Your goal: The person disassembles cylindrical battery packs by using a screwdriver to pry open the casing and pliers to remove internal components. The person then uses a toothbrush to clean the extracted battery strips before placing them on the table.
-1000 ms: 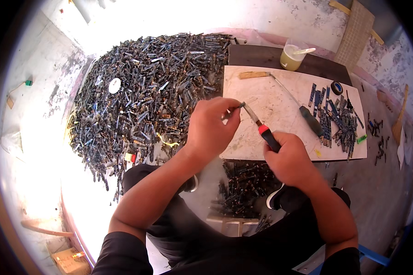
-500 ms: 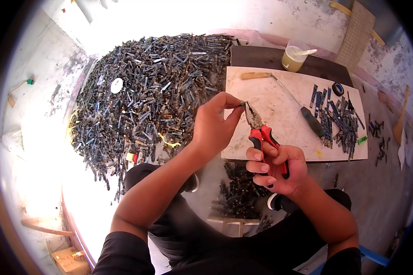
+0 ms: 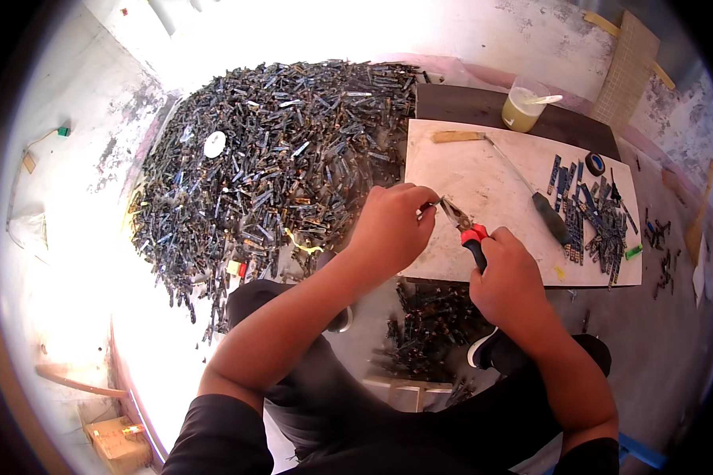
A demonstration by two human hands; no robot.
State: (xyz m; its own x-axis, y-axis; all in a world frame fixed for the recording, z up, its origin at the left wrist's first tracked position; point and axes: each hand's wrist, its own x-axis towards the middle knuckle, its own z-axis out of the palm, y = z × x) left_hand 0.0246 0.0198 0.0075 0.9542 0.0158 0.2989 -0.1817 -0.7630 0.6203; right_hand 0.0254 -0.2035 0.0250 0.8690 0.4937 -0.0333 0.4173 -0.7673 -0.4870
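My left hand [image 3: 394, 229] pinches a small dark strip-like piece [image 3: 426, 207] between thumb and fingers; most of it is hidden by the hand. In my right hand [image 3: 509, 277] are combination pliers [image 3: 474, 236] with red and black handles, gripped in a closed fist. Their metal jaws point up and left and meet the piece near my left fingertips; whether they clamp it I cannot tell. Both hands hover over the near left part of a pale board [image 3: 451, 178].
A large heap of dark strips [image 3: 277, 158] covers the floor at left, with a smaller pile [image 3: 432, 324] below the board. On the board lie a wooden-handled tool [image 3: 459, 136], a dark-handled tool [image 3: 550, 218], tape [image 3: 595, 164] and dark strips [image 3: 590, 218]. A cup [image 3: 521, 108] stands behind.
My right hand has turned over, from fingers facing up to the back of the hand showing. The pliers have rolled with it, and the view has shifted slightly.
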